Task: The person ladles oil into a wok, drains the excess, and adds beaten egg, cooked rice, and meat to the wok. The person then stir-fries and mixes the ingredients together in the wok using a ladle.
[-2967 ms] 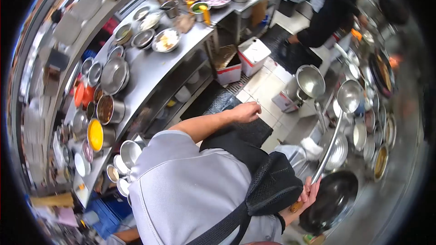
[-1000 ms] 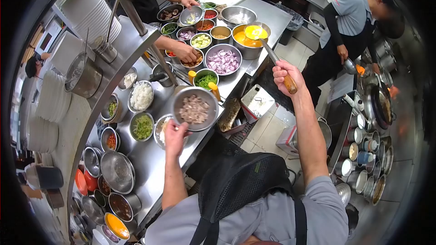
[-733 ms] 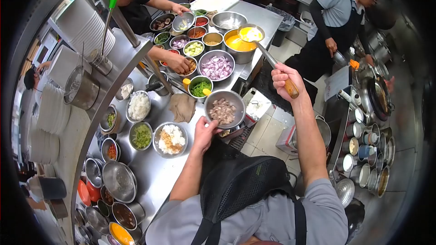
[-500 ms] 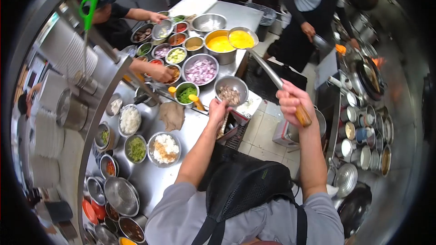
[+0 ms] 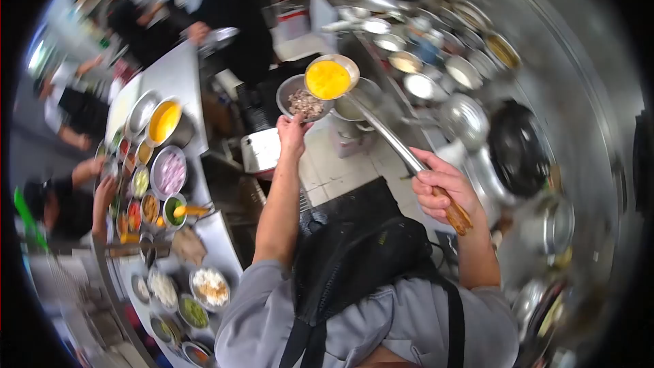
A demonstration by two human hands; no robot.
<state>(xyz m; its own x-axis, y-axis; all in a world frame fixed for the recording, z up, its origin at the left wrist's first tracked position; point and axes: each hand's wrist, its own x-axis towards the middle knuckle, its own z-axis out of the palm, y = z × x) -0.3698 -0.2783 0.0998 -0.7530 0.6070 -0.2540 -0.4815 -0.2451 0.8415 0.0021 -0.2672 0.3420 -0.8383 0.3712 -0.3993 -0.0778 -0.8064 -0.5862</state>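
Observation:
My left hand (image 5: 293, 136) grips the near edge of a metal bowl (image 5: 285, 94) with brownish chopped pieces, probably meat, inside. In my right hand (image 5: 446, 187) is a long ladle (image 5: 387, 131), its wooden handle end wrapped by the fingers. Yellow liquid (image 5: 328, 80) that looks like beaten egg fills the ladle's cup. The cup sits level beside the bowl and overlaps its right edge in view; whether they touch I cannot tell. Both are held up in front of me, over the floor.
A steel counter (image 5: 235, 249) on the left carries a pot of yellow liquid (image 5: 163, 123), a bowl of chopped onion (image 5: 172, 172) and several other ingredient bowls. Pots, a wok (image 5: 518, 146) and a strainer (image 5: 464, 121) line the right side. Co-workers stand at the far left and ahead.
My view has turned right, away from the counter toward the cooking side. The ladle of yellow liquid and the bowl have come along, leaving the pot and drawing closer together.

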